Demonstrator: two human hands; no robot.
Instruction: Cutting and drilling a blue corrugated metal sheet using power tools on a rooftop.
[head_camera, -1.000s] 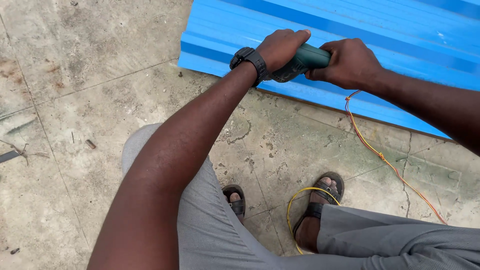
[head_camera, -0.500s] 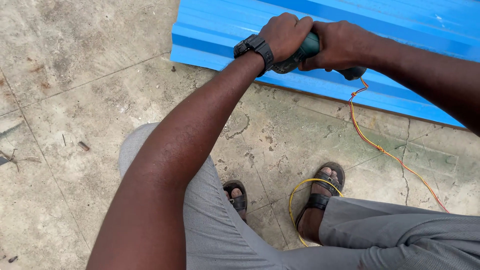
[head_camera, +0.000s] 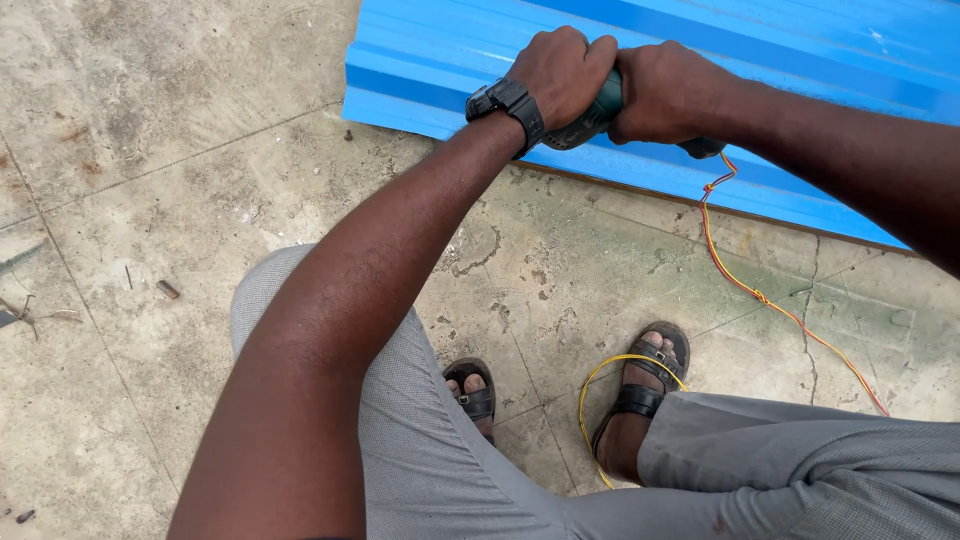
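Note:
A dark green power tool (head_camera: 597, 113) is gripped in both hands over a blue corrugated metal sheet (head_camera: 430, 60) that lies on the concrete floor. My left hand (head_camera: 562, 75), with a black watch (head_camera: 505, 103) on its wrist, wraps the front of the tool. My right hand (head_camera: 665, 92) closes on its rear part. Most of the tool is hidden under the hands. A twisted red and yellow cord (head_camera: 770, 300) runs from the tool's back end down across the floor to the right.
I crouch on stained, cracked concrete (head_camera: 150, 200), in grey trousers and black sandals (head_camera: 645, 390). A yellow wire loop (head_camera: 590, 400) curls round the right foot. Small bits of debris (head_camera: 167, 289) lie to the left.
Both hands and the tool have shifted slightly up and to the right along the sheet's edge. The grip is unchanged.

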